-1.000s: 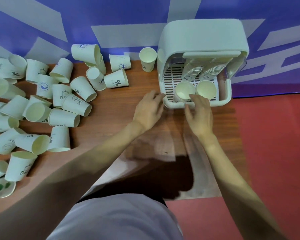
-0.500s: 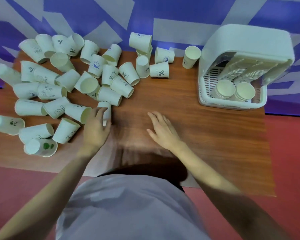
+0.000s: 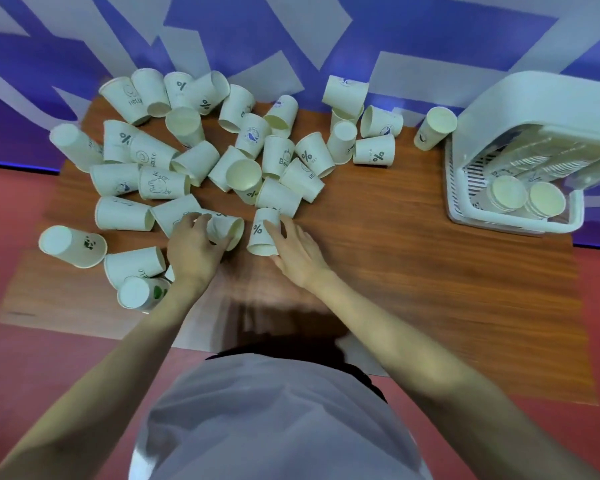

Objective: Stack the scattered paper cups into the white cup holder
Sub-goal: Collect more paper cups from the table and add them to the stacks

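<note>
Staged indoor demo spot, not a home or kitchen

A small wood-grain bench (image 3: 413, 271) stands on plain red floor (image 3: 32, 358) against a purple wall with white graphic shapes (image 3: 257, 39) across the top of the frame, like a booth or studio backdrop.

Wooden counter (image 3: 395, 271) here: paper cups (image 3: 201, 174) lie scattered across its left and far side, most tipped over, while the white cup holder (image 3: 520, 157) sits at its far right corner.
</note>
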Demonstrator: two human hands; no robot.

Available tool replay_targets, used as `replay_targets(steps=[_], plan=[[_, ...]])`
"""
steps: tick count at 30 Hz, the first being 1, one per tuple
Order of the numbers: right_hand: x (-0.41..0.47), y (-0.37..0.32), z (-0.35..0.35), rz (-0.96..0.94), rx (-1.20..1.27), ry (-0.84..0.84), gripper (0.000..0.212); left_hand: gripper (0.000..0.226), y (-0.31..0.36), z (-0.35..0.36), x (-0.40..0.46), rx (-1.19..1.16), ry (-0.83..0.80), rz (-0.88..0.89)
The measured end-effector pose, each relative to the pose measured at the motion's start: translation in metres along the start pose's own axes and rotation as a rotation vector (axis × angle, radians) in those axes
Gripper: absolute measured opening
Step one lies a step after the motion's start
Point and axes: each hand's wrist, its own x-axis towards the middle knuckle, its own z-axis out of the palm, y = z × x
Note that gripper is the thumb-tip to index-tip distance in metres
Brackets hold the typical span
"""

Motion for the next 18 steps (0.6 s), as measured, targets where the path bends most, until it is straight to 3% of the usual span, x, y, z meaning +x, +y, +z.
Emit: replay_targets(steps=[5, 11, 18], plan=[[0.013, -0.016, 0.002, 0.044, -0.081, 0.032, 0.041, 0.035, -0.004, 0.005, 0.017, 0.027, -0.088, -0.059], [0.01, -0.015, 0.003, 0.037, -0.083, 0.093, 0.037, 0.048, -0.001, 0.009, 0.02, 0.044, -0.09, 0.014], [-0.006, 0.005, 0.0, 0.091, -0.017, 0.408, 0.017, 0.026, 0.007, 0.013, 0.025, 0.11, -0.131, 0.127]])
